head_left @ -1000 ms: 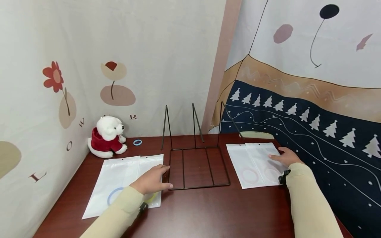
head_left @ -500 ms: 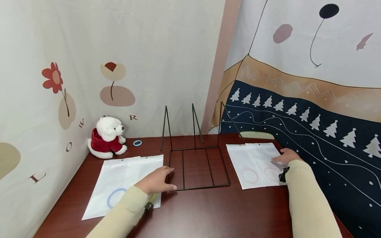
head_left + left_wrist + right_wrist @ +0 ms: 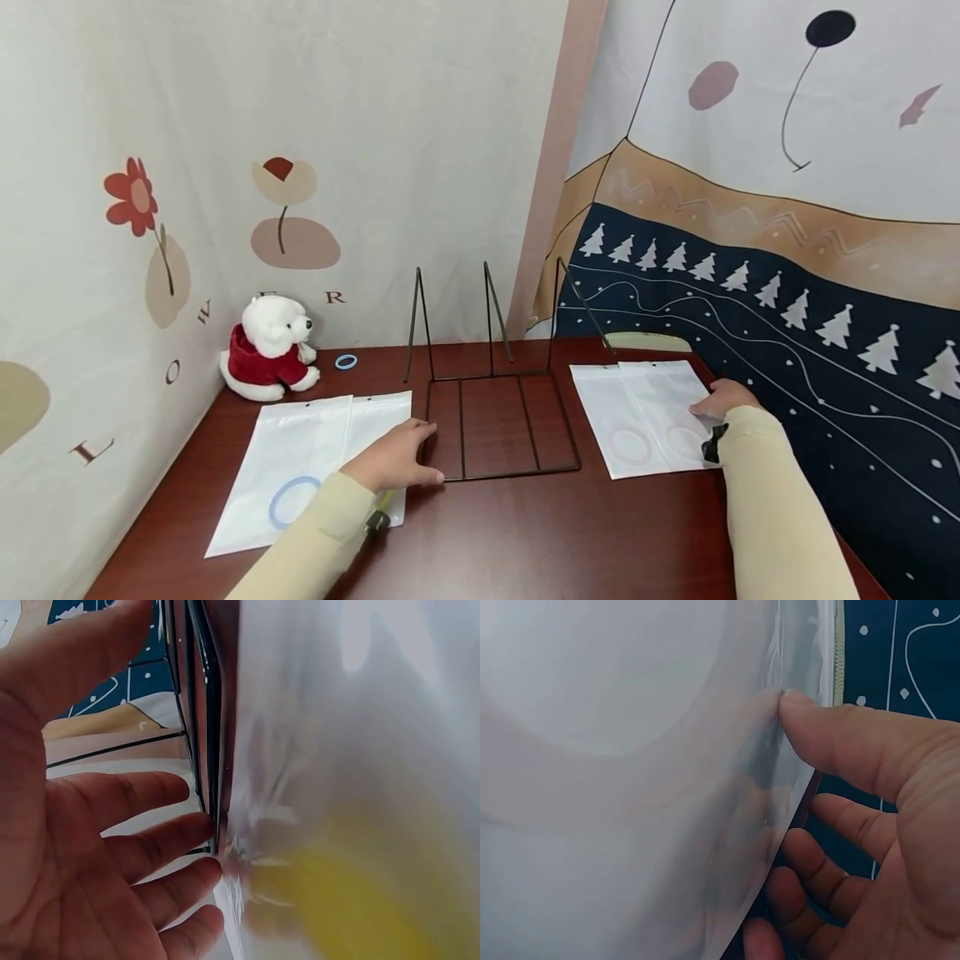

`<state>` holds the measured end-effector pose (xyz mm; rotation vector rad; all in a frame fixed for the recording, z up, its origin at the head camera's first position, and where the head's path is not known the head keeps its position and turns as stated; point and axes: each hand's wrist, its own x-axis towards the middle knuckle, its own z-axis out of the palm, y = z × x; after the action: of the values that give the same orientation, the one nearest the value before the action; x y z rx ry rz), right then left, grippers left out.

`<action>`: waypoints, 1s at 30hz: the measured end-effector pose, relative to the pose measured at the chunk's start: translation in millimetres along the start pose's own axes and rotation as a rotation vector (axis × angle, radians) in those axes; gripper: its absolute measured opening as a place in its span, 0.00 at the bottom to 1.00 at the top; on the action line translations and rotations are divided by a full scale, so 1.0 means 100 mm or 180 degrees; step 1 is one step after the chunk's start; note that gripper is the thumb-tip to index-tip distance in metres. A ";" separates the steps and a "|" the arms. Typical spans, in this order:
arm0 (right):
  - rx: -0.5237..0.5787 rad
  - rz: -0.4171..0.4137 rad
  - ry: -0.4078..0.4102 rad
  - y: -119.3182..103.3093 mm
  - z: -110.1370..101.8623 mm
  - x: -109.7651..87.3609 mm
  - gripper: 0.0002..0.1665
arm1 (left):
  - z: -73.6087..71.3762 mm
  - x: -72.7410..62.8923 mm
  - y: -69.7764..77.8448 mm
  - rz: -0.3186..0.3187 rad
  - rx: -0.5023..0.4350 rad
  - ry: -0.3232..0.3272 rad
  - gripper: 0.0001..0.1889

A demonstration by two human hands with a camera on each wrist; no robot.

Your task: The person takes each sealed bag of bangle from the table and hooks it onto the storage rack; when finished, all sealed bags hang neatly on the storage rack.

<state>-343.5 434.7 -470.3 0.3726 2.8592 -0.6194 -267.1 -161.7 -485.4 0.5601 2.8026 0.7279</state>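
Note:
My left hand (image 3: 396, 457) reaches over the inner edge of two white plastic bags, beside the left front corner of a black wire rack (image 3: 462, 429). In the left wrist view its fingers (image 3: 142, 791) are spread, tips near the rack's bars. A blue ring (image 3: 274, 504) shows through the outer bag (image 3: 307, 442); yellow shows through the inner bag (image 3: 337, 787). At the right, my right hand (image 3: 724, 398) lies at the outer edge of two more bags, each with a faint pink ring. Its thumb touches the nearer bag (image 3: 630, 885); the other fingers are bent beside its edge.
A white plush bear (image 3: 273, 354) in red sits at the back left, with a small blue ring (image 3: 346, 362) beside it. A pale green flat object (image 3: 645, 341) lies at the back right. Printed cloth hangs behind the brown table (image 3: 525, 542).
My left hand has shifted slightly right, toward the rack's front corner. The right hand has slid a little right along the bag, closer to its outer edge. The bags lie nearly where they were.

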 end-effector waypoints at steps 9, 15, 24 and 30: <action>0.0060 0.0054 0.0042 0.02 0.02 0.04 0.49 | 0.00 0.01 0.02 -0.0114 0.0008 -0.0014 0.50; 0.0177 0.0094 0.0102 0.02 0.06 0.06 0.51 | 0.00 0.01 0.00 -0.0113 0.0013 -0.0012 0.50; 0.0321 0.0077 0.0086 0.03 0.07 0.03 0.52 | 0.01 0.03 0.00 -0.0106 0.0037 -0.0028 0.49; 0.0488 -0.0047 0.0168 -0.01 0.05 -0.02 0.52 | 0.00 0.01 0.01 -0.0165 0.0054 -0.0043 0.48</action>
<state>-341.3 431.9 -473.9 0.3970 2.8747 -0.8471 -267.8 -160.2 -485.3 0.4916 2.8019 0.6884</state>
